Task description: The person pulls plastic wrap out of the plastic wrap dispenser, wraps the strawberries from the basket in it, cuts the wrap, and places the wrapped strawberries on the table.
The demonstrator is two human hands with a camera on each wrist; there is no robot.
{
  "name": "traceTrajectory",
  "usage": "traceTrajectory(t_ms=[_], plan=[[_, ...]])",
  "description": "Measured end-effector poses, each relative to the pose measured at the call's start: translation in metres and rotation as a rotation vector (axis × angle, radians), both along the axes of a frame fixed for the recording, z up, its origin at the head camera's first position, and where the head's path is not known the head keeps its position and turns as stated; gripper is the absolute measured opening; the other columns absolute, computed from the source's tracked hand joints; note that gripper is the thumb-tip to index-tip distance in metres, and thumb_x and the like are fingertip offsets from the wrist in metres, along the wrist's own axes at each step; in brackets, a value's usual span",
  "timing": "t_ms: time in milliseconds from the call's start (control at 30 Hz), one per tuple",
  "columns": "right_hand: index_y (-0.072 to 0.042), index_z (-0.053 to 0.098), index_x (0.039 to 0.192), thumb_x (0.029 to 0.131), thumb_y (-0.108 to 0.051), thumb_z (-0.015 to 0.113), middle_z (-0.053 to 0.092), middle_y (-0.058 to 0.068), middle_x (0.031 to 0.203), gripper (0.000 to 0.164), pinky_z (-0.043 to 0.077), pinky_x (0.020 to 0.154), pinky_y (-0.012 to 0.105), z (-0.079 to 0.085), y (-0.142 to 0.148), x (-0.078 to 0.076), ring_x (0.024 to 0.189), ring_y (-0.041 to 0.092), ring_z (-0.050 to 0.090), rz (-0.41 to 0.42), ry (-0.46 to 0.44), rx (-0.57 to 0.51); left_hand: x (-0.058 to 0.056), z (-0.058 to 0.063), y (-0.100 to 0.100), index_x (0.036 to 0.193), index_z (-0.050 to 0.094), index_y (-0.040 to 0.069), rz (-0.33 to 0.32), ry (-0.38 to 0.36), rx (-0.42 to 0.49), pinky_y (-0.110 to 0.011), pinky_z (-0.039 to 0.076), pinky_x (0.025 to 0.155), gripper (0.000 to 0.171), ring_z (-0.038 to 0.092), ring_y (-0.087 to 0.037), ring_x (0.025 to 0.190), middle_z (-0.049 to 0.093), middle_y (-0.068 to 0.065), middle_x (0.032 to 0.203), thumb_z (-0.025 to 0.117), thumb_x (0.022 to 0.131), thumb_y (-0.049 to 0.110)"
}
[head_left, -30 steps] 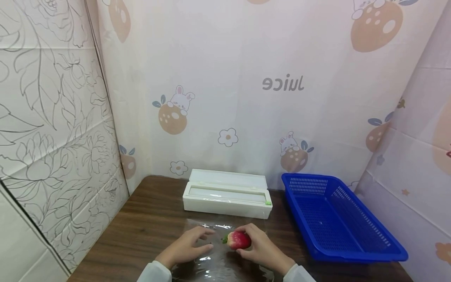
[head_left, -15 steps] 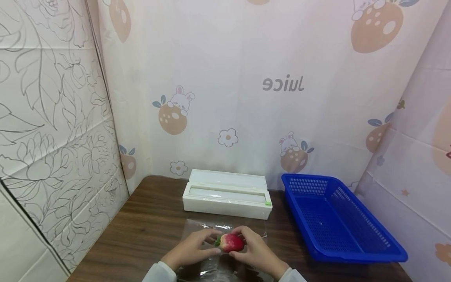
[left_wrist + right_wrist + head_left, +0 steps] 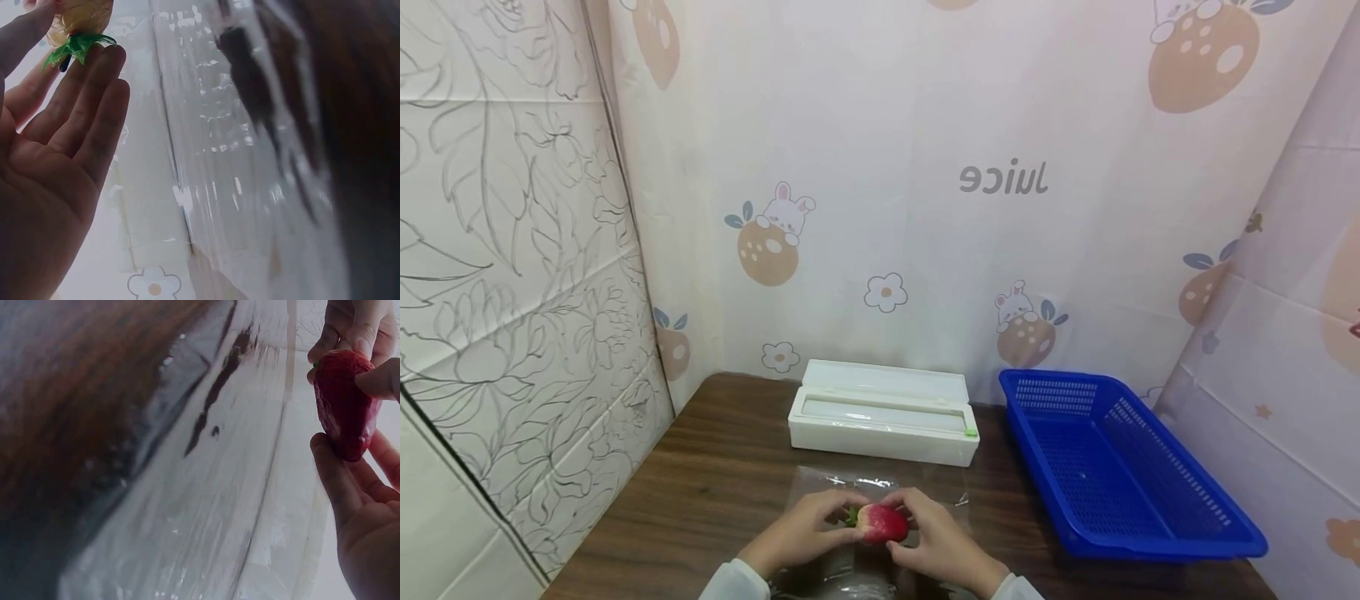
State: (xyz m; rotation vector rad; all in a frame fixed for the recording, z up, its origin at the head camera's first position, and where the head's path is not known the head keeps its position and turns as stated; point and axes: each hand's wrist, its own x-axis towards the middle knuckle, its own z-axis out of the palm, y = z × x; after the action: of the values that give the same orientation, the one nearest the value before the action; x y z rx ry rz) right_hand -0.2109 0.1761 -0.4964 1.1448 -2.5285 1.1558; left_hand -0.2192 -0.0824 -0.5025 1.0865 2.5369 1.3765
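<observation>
A red strawberry with a pale top and green leaves is held between both hands over a sheet of clear plastic wrap on the table. My left hand pinches its leafy end; the green leaves show by the fingers in the left wrist view. At the pointed end, my right hand grips the fruit, with the thumb on its side in the right wrist view. The wrap's near part is partly hidden by the hands.
Behind the hands stands a white cling-film dispenser box with its lid raised. A blue plastic basket is at the right of the brown wooden table. Patterned sheets cover the walls at the back and sides.
The right hand has carried the strawberry left and slightly down. The left hand, earlier apart from it with fingers spread, has come up to it and taken its leafy end.
</observation>
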Motion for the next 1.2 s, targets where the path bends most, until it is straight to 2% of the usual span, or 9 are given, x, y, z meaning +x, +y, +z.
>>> traceTrajectory(t_ms=[200,433,633,800,1100,1200], plan=[[-0.012,0.06,0.121,0.084,-0.013,0.08,0.064,-0.004,0.11,0.042,0.057,0.076,0.026,-0.004,0.0,0.001,0.092,0.006,0.063,0.039,-0.016,0.036,0.002,-0.004,-0.004,0.128,0.066,0.02,-0.003,0.042,-0.033,-0.028,0.055,0.087,0.04,0.062,-0.005,0.104,0.066,0.008,0.121,0.069,0.094,0.04],[-0.016,0.06,0.121,0.085,-0.018,0.081,0.064,-0.008,0.109,0.041,0.056,0.073,0.024,-0.006,0.0,0.007,0.09,0.003,0.061,0.05,-0.045,0.061,0.003,-0.006,-0.007,0.122,0.068,0.018,-0.017,0.038,-0.053,-0.025,0.055,0.084,0.036,0.062,-0.003,0.101,0.066,0.009,0.117,0.072,0.092,0.039],[-0.015,0.06,0.12,0.085,-0.019,0.081,0.063,-0.01,0.102,0.041,0.055,0.069,0.02,-0.008,-0.002,0.01,0.085,0.001,0.061,0.077,-0.118,0.073,0.003,-0.006,-0.007,0.119,0.07,0.019,-0.036,0.0,-0.108,-0.022,0.055,0.082,0.035,0.062,-0.002,0.1,0.067,0.012,0.115,0.073,0.092,0.039],[-0.013,0.059,0.12,0.084,-0.021,0.082,0.062,-0.008,0.105,0.043,0.055,0.072,0.021,-0.008,-0.003,0.011,0.088,0.001,0.06,0.07,-0.164,0.102,0.005,-0.003,-0.007,0.118,0.071,0.019,-0.054,-0.057,-0.116,-0.022,0.055,0.081,0.032,0.063,-0.003,0.098,0.067,0.013,0.113,0.074,0.091,0.037],[-0.011,0.059,0.12,0.085,-0.021,0.081,0.064,-0.005,0.109,0.042,0.055,0.074,0.021,-0.008,-0.002,0.011,0.091,0.002,0.061,0.099,-0.166,0.11,0.004,-0.002,-0.006,0.116,0.072,0.017,-0.068,-0.099,-0.127,-0.024,0.055,0.081,0.031,0.065,-0.002,0.093,0.068,0.014,0.11,0.075,0.091,0.033],[-0.011,0.058,0.122,0.086,-0.02,0.079,0.064,-0.005,0.11,0.042,0.056,0.075,0.022,-0.007,-0.002,0.01,0.092,0.002,0.062,0.105,-0.175,0.115,0.004,-0.001,-0.006,0.117,0.071,0.017,-0.076,-0.08,-0.131,-0.025,0.055,0.081,0.031,0.065,-0.003,0.094,0.068,0.013,0.111,0.074,0.092,0.035]])
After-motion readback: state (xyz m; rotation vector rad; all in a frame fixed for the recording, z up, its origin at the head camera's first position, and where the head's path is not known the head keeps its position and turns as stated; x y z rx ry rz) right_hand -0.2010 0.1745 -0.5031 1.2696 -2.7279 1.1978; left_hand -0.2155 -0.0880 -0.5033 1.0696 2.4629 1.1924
